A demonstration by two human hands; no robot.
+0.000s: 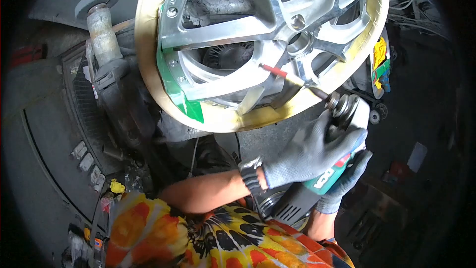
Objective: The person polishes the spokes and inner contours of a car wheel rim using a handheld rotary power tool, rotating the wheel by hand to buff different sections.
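A silver alloy wheel point(228, 30) is held up in front of me, its outer edge wrapped in cream masking tape point(265, 116) with a green strip point(171, 87) at the lower left. My left hand point(302, 154), in a grey glove, closes around the front of a green and black power grinder point(325, 181). Gloved too, my right hand point(342, 188) wraps the grinder's body from the right and below. From the grinder's metal head a thin shaft with a red tip point(273, 70) reaches to a spoke near the hub; whether it touches cannot be told.
At the left stands a machine with a round grey disc point(97, 1) on its spindle. Small blocks point(87, 163) lie in a row at lower left. A bin-like item with yellow and green cloth point(380, 62) is at right, near cables point(411, 2).
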